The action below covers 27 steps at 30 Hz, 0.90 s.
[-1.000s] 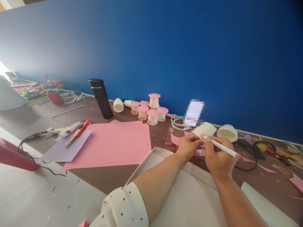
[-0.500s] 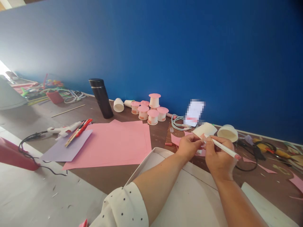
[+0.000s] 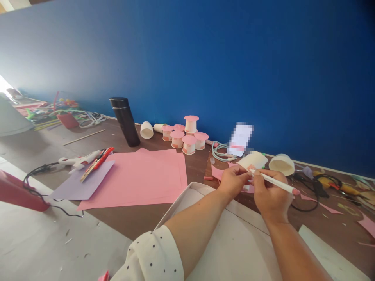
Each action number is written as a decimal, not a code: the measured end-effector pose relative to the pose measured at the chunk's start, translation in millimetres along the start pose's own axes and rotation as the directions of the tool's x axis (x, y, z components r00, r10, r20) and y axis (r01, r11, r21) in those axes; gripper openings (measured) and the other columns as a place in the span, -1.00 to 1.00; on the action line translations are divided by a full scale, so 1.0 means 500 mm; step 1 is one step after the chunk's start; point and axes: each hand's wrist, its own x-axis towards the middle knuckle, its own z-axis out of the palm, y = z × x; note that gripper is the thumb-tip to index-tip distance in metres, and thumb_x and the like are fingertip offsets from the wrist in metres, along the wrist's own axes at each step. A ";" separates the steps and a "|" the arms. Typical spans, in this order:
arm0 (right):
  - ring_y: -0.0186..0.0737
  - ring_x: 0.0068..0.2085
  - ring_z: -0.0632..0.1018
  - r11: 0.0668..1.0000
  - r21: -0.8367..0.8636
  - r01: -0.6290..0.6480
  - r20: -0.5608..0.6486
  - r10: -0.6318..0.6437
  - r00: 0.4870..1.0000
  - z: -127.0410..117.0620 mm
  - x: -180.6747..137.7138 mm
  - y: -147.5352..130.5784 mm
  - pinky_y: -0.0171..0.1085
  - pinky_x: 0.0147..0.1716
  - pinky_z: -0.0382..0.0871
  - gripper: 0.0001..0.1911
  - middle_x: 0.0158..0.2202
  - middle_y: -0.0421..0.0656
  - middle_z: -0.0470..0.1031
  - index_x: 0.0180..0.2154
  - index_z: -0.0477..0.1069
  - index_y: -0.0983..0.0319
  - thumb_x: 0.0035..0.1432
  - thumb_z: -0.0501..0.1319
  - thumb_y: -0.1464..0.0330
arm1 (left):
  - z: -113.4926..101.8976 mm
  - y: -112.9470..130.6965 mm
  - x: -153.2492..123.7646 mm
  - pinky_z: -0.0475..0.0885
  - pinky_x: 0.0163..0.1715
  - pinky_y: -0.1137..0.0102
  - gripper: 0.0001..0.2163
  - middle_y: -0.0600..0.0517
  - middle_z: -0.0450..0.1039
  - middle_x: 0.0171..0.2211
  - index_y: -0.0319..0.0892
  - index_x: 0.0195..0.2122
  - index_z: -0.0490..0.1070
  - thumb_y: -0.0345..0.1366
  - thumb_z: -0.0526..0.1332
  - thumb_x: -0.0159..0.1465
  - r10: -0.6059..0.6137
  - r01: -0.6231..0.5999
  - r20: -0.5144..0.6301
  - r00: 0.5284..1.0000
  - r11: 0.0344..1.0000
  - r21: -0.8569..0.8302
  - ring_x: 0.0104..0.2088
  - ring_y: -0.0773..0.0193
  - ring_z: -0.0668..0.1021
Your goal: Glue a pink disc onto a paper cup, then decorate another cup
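Observation:
My right hand (image 3: 271, 201) grips a white marker pen (image 3: 278, 182) with a pink end, its tip against the side of a small paper cup (image 3: 254, 159). That cup lies tilted on its side, with pink marks near the pen tip. My left hand (image 3: 234, 182) is closed on the cup's near edge, its fingertips partly hidden. Beyond the hands, a phone (image 3: 240, 139) with a blurred screen leans against the blue wall. Another paper cup (image 3: 281, 164) lies to the right of the held one. Pink paper scraps (image 3: 217, 172) are close to my left hand.
Several cups with pink paper tops (image 3: 189, 144) stand by the wall beside a black flask (image 3: 125, 121). Pink sheets (image 3: 146, 175), a purple sheet (image 3: 88, 183), a box cutter (image 3: 96, 164) and a glue gun (image 3: 79, 160) lie left. A white box lid (image 3: 228, 242) is under my forearms.
The pen has shifted slightly in my right hand's grip against the cup, and the cup has turned a little. My left hand stays in place.

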 end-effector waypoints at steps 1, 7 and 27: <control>-0.13 -0.33 0.55 1.000 -0.001 0.003 -0.003 -0.003 1.000 0.000 0.000 0.000 -0.16 -0.30 0.44 -0.83 -0.38 -0.06 0.52 -0.37 0.41 0.26 0.05 0.21 0.27 | 0.000 0.000 0.000 0.42 -0.31 0.39 -0.83 0.07 0.38 -0.53 -0.24 -0.53 0.37 -0.29 0.33 -0.01 0.003 -0.003 0.002 1.000 1.000 -0.006 -0.48 0.38 0.45; -0.13 -0.34 0.55 1.000 0.011 0.008 -0.009 -0.008 1.000 0.001 0.001 0.002 -0.17 -0.31 0.44 -0.83 -0.38 -0.05 0.52 -0.35 0.42 0.28 0.07 0.19 0.29 | 0.001 0.002 -0.002 0.41 -0.33 0.41 -0.84 0.08 0.39 -0.54 -0.24 -0.52 0.37 -0.30 0.33 0.00 -0.022 0.022 -0.005 1.000 1.000 0.010 -0.49 0.39 0.46; -0.10 -0.28 0.55 0.996 0.077 0.053 -0.053 -0.049 0.997 0.004 -0.003 0.007 -0.14 -0.33 0.45 -0.70 -0.33 0.00 0.50 -0.27 0.40 0.29 0.13 0.15 0.17 | -0.001 0.007 -0.001 0.41 -0.16 0.22 -0.62 0.00 0.44 -0.51 -0.29 -0.50 0.42 -0.13 0.47 -0.21 -0.031 0.036 0.021 0.999 0.959 -0.281 -0.43 0.29 0.50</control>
